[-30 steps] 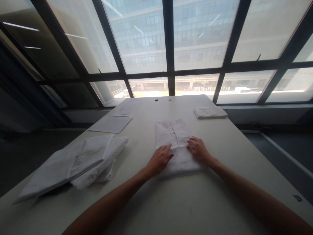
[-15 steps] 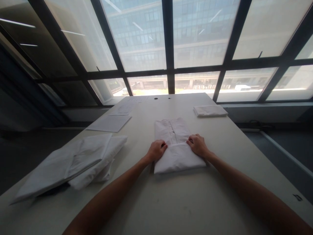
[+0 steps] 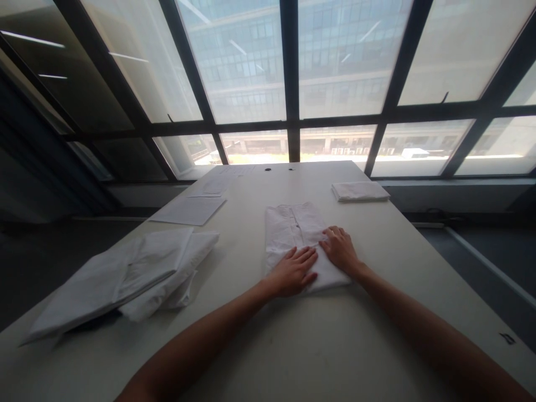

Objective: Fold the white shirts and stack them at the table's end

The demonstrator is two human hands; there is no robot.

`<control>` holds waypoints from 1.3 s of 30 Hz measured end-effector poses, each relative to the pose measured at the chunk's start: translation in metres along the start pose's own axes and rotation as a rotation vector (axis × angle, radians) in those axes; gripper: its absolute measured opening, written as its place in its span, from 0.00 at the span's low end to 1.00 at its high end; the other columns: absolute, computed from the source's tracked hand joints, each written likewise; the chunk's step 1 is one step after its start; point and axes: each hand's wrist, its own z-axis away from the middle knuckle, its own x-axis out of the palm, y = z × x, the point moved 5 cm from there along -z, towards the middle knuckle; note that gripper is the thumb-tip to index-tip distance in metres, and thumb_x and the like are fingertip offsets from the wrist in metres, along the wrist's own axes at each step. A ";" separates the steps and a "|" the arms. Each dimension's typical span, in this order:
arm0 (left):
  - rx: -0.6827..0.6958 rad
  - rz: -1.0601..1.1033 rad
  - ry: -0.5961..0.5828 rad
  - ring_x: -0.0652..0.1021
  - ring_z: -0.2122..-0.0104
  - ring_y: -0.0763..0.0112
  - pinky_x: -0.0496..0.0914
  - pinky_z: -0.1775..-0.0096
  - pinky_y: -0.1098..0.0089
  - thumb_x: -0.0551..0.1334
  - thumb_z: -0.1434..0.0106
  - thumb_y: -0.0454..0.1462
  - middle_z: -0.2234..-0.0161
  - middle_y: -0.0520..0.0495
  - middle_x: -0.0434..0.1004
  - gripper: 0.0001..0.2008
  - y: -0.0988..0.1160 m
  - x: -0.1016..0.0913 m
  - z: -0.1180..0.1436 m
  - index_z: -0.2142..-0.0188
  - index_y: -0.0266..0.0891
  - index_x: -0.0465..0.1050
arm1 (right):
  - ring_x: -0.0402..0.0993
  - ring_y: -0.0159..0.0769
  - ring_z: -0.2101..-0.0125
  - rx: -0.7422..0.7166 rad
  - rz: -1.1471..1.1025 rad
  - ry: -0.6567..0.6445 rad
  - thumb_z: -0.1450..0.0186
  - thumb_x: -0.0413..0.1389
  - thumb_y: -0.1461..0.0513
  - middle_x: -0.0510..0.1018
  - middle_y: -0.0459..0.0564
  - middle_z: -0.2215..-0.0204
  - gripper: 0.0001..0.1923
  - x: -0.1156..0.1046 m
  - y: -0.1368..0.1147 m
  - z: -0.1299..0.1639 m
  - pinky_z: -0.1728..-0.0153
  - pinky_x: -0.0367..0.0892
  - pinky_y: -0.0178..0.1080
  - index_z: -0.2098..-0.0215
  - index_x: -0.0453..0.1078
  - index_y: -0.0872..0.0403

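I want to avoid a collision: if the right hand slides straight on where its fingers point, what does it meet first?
The right hand points left-forward across the folded white shirt; it probably meets the button placket first, though depth is unclear.

- One camera only, worn on my head, so no second view overlaps it.
- It looks forward and down along my forearms, across the table (image 3: 377, 346).
- It faces the windows (image 3: 339, 61) at the table's far end.
- My arms fill the near foreground.
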 end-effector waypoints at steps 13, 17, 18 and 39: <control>-0.021 0.061 0.029 0.49 0.28 0.65 0.45 0.30 0.55 0.47 0.23 0.45 0.27 0.45 0.48 0.30 -0.025 0.003 0.006 0.26 0.44 0.43 | 0.47 0.47 0.29 -0.210 -0.133 -0.235 0.24 0.37 0.50 0.54 0.62 0.29 0.35 0.031 -0.064 0.042 0.30 0.44 0.51 0.28 0.52 0.65; -0.132 0.033 -0.020 0.49 0.28 0.62 0.45 0.30 0.54 0.45 0.23 0.50 0.27 0.43 0.48 0.30 -0.058 0.001 0.016 0.27 0.41 0.47 | 0.44 0.48 0.28 -0.193 -0.067 -0.264 0.25 0.39 0.48 0.51 0.61 0.28 0.36 0.031 -0.048 0.037 0.30 0.40 0.52 0.28 0.52 0.64; -0.170 0.020 -0.022 0.50 0.28 0.61 0.46 0.31 0.53 0.45 0.23 0.49 0.28 0.42 0.48 0.31 -0.069 0.000 0.020 0.27 0.40 0.48 | 0.43 0.48 0.28 -0.192 -0.057 -0.266 0.25 0.40 0.48 0.51 0.61 0.28 0.37 0.031 -0.047 0.037 0.30 0.40 0.52 0.28 0.53 0.64; 0.045 -0.004 0.010 0.48 0.28 0.61 0.43 0.30 0.51 0.48 0.24 0.44 0.27 0.44 0.47 0.29 -0.001 -0.018 0.049 0.26 0.44 0.46 | 0.44 0.44 0.28 -0.429 -0.104 -0.294 0.24 0.41 0.48 0.52 0.56 0.28 0.34 0.022 -0.021 0.034 0.30 0.42 0.51 0.27 0.53 0.58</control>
